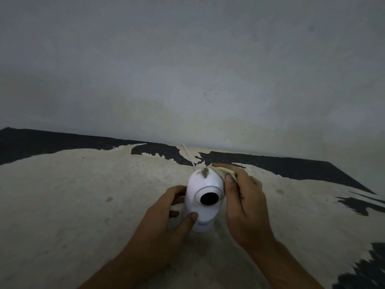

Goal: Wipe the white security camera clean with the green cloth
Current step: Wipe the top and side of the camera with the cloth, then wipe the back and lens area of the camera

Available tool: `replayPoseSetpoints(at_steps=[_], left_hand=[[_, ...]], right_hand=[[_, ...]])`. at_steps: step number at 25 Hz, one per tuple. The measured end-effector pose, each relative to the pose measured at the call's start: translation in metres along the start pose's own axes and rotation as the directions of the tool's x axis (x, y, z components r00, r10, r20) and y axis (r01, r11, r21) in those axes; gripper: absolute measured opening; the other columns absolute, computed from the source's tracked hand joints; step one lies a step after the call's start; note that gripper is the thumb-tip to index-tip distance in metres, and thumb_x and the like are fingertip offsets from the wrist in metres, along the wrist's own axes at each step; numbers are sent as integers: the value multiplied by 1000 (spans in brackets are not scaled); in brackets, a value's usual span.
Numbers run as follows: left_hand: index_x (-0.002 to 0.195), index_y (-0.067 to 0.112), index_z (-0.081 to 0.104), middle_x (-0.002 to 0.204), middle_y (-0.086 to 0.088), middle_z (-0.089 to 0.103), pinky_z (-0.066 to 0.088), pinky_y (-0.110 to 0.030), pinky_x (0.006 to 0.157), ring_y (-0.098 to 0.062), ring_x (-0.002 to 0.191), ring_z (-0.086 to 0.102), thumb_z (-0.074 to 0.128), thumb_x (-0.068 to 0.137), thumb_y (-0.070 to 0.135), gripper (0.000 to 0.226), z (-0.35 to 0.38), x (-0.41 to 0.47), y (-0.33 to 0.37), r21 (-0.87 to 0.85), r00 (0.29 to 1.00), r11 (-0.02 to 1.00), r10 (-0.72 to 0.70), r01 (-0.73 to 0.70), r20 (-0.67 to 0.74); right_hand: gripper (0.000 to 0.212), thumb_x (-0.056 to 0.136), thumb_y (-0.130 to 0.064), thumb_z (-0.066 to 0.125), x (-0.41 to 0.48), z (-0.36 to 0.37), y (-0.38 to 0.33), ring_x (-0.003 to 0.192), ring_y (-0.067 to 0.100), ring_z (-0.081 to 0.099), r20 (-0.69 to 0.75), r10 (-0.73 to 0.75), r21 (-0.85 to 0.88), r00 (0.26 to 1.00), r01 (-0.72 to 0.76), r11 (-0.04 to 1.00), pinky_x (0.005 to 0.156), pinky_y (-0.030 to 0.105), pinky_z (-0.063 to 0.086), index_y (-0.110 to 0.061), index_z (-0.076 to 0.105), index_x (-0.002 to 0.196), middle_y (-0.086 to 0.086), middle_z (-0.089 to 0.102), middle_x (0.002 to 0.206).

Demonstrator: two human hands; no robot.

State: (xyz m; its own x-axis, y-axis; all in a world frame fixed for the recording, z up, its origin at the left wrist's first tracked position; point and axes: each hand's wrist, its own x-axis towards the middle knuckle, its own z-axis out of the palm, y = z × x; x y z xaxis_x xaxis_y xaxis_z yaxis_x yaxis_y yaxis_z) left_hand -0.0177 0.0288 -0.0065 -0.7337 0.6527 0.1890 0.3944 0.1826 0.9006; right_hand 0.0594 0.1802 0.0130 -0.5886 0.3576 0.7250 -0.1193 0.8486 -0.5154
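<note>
A white security camera [203, 213] with a round black lens stands upright on the worn table surface [83, 205], lens facing me. A clump of grey dust sits on its top. My left hand [166, 213] grips the camera's lower body from the left, thumb across the front. My right hand [243, 203] holds a bunched pale green cloth [224, 171] against the camera's upper right side. A white cable [188, 155] runs from behind the camera toward the wall.
The surface is cream with black patches where the coating has peeled, mostly along the back edge [270, 161] and at the right. A plain grey wall [187, 69] rises directly behind it. Lighting is dim.
</note>
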Motion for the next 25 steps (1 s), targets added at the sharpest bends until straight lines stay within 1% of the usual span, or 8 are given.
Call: replayPoseSetpoints(at_steps=[3, 7, 8, 12, 16, 21, 23, 25], left_hand=[[123, 41, 37, 127, 18, 51, 47, -33, 97, -7, 111, 53, 60, 77, 42, 51, 0, 0, 0, 4, 1000, 1000, 3, -3, -6], [124, 38, 38, 129, 16, 51, 46, -33, 97, -5, 111, 52, 60, 77, 43, 53, 0, 0, -1, 10, 1000, 1000, 12, -12, -7], [127, 36, 38, 130, 15, 51, 46, -35, 98, -6, 112, 52, 59, 77, 44, 55, 0, 1, -1, 10, 1000, 1000, 4, -3, -7], [125, 38, 37, 125, 19, 49, 45, -34, 99, -6, 111, 52, 60, 76, 44, 55, 2, 2, -1, 22, 1000, 1000, -3, 3, -16], [124, 38, 38, 124, 22, 50, 46, -31, 98, 0, 111, 50, 60, 77, 42, 52, 0, 1, -1, 20, 1000, 999, 27, -27, -15], [123, 40, 36, 120, 23, 47, 45, -30, 97, -6, 109, 52, 60, 77, 42, 51, 2, 1, 0, 32, 1000, 999, -5, 5, -23], [125, 39, 37, 122, 21, 48, 46, -32, 97, -7, 111, 52, 60, 78, 42, 53, 2, 1, 1, 31, 1000, 1000, -1, 2, -15], [126, 37, 38, 125, 19, 50, 46, -33, 98, -7, 112, 53, 60, 78, 41, 53, 1, 0, 2, 20, 1000, 1000, 16, -16, -17]], right_hand=[[32, 96, -31, 33, -3, -1, -7, 112, 0, 51, 32, -139, -57, 990, 140, 988, 94, 33, 37, -27, 55, 119, -15, 59, 119], [33, 96, -41, 30, -1, 3, 2, 96, 22, 58, 13, 93, 30, 996, -93, 995, 82, 46, 48, -30, 57, 111, -10, 64, 103], [35, 96, -41, 30, -2, 3, 2, 97, 23, 58, 7, 95, 31, 995, -95, 995, 83, 48, 48, -28, 58, 112, -9, 65, 104], [34, 96, -31, 33, -8, 0, -8, 116, 3, 51, 33, -109, -68, 993, 111, 991, 98, 37, 37, -26, 54, 123, -11, 60, 124], [32, 96, -37, 30, -3, 1, 0, 103, 7, 55, 2, 63, -17, 998, -63, 998, 90, 44, 44, -31, 55, 115, -13, 63, 108], [35, 96, -32, 32, -8, 1, -9, 113, -10, 44, 9, -64, -114, 998, 64, 991, 94, 38, 37, -28, 53, 125, -18, 58, 121], [33, 96, -32, 32, -7, 1, -5, 107, -11, 45, -18, -22, -132, 1000, 19, 991, 92, 38, 38, -30, 53, 121, -22, 57, 113], [32, 96, -31, 33, -7, -1, 0, 104, -3, 50, -52, -5, -152, 999, -3, 988, 93, 41, 38, -26, 56, 118, -14, 61, 111]])
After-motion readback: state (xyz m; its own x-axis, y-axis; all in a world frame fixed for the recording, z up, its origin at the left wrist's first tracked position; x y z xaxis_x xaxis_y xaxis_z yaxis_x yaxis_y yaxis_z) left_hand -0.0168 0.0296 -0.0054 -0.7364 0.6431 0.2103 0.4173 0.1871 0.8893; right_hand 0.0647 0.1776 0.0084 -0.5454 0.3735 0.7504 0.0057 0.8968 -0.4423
